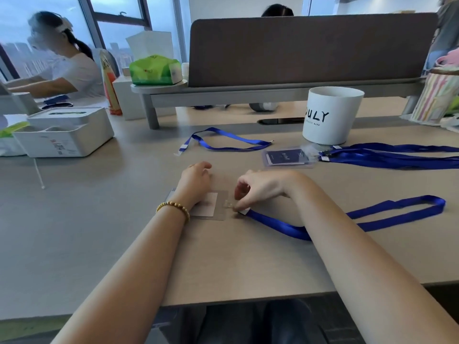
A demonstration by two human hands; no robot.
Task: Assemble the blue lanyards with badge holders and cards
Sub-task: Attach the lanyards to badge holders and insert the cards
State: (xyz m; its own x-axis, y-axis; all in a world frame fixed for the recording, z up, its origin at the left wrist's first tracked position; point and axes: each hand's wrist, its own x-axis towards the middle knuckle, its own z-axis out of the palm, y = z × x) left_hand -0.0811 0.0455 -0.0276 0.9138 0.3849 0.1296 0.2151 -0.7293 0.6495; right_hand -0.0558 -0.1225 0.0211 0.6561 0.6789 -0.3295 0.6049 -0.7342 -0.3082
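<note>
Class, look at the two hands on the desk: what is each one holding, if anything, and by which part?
The right hand pinches the blue lanyard at its clip end. The left hand rests on the clear badge holder, pinning it to the desk; no closed grip is visible.

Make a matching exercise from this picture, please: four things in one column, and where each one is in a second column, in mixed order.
Things
1. clear badge holder
2. white pot
3. green tissue pack
4. finished badges

Places
A. on the raised grey shelf, far left of the divider
B. flat on the table under the left hand
C. in front of the white pot, clipped to blue lanyards
D. standing at the far right side of the table, behind the right hand

Pairs: 1-B, 2-D, 3-A, 4-C
</note>
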